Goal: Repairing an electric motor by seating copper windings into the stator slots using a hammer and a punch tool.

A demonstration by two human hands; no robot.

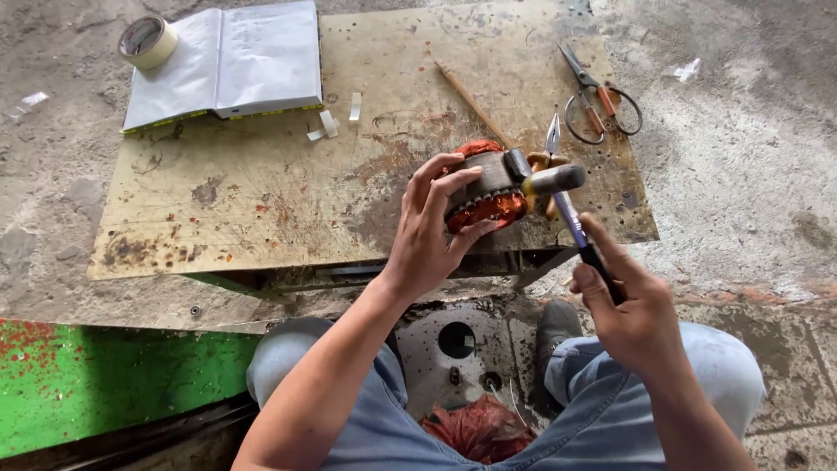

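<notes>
My left hand [433, 231] grips a round motor stator [485, 185] with a grey steel core and orange copper windings, held on its side at the front edge of a worn plywood board [261, 183]. My right hand [632, 310] holds a hammer [562, 196] by its blue and black handle. The hammer's metal head rests against the right end of the stator. A small pointed metal tool [553, 135] sticks up just behind the hammer head.
On the board lie an open book [227, 61], a roll of tape [146, 41], a thin wooden stick [471, 100] and scissors [597, 100]. A green metal frame [105, 375] stands at lower left. A tangle of copper wire [478, 429] lies between my knees.
</notes>
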